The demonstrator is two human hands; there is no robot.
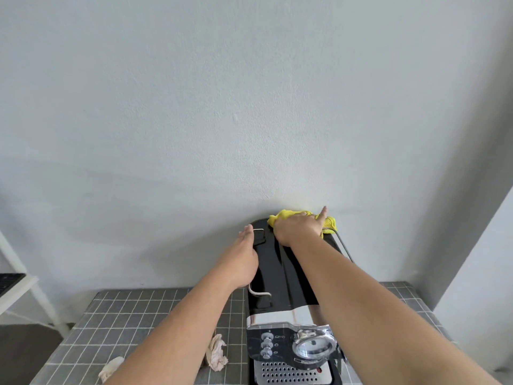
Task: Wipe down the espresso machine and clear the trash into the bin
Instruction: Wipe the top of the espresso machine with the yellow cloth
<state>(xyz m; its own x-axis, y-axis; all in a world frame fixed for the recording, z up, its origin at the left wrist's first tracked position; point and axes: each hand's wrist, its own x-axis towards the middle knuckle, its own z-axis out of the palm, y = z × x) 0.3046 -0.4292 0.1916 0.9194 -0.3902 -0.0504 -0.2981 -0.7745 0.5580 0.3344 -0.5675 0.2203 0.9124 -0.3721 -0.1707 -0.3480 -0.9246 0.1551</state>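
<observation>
We see the espresso machine (pixel 273 276) only partly: the lower edge cuts its front, and the right forearm (pixel 374 301) covers its right side. The right hand (pixel 298 227) hides most of the yellow cloth (pixel 281 215). We cannot read the marks beside the buttons (pixel 267 344).

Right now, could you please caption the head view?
Right hand presses a yellow cloth on the espresso machine, left hand rests on its side, crumpled tissues lie beside it.

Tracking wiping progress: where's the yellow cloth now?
Head view: yellow cloth on the espresso machine, far top edge by the wall, under the right hand.
</observation>
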